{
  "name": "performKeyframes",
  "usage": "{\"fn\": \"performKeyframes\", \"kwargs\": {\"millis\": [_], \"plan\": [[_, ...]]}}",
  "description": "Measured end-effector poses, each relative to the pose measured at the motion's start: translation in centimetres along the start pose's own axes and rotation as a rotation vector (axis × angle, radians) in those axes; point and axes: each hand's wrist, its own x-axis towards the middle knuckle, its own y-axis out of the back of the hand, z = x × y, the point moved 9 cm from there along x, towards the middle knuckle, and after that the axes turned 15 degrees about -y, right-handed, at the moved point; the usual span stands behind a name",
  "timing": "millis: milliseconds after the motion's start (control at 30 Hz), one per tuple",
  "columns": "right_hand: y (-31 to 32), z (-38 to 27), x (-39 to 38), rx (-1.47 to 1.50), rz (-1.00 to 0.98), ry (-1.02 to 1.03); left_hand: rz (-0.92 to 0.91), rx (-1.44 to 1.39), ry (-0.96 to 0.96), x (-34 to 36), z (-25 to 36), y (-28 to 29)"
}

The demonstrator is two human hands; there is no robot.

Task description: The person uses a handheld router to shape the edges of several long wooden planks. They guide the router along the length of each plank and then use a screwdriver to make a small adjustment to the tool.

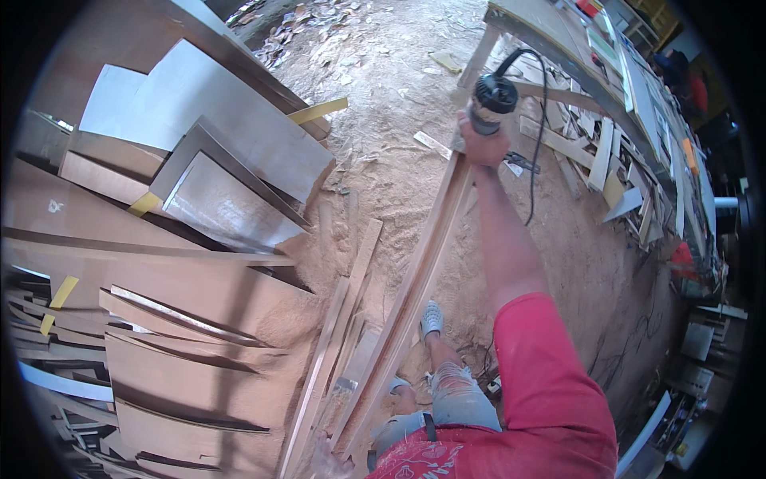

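Observation:
A long grooved wooden beam [415, 279] slants from the lower edge up toward the far middle. My right arm is stretched out, and at the beam's far end my right hand [484, 145] is closed round a handheld router [495, 100] with a black top and a dark cord. The router's base is down at the beam, and its bit is hidden. Near the lower edge my left hand [323, 457] is against the beam's near end, seen only in part and somewhat blurred. Its fingers appear to grip the wood.
Stacked curved panels and boards [215, 160] crowd the left side. Loose wooden strips [351, 279] lie left of the beam. A workbench [558, 48] stands far right, with scrap wood [606, 160] heaped beneath it. Sawdust covers the floor [391, 191]. A person [694, 88] is at far right.

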Motion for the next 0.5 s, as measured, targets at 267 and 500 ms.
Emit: {"fn": "performKeyframes", "kwargs": {"millis": [267, 500], "plan": [[-2.8, 1.1, 6.3, 0.003, -0.066, -0.082, 0.008, 0.026, 0.070, 1.3, 0.0, -0.4], [-3.4, 1.3, 8.1, 0.014, -0.019, -0.048, 0.007, 0.029, 0.096, 2.4, -0.8, -0.7]]}}
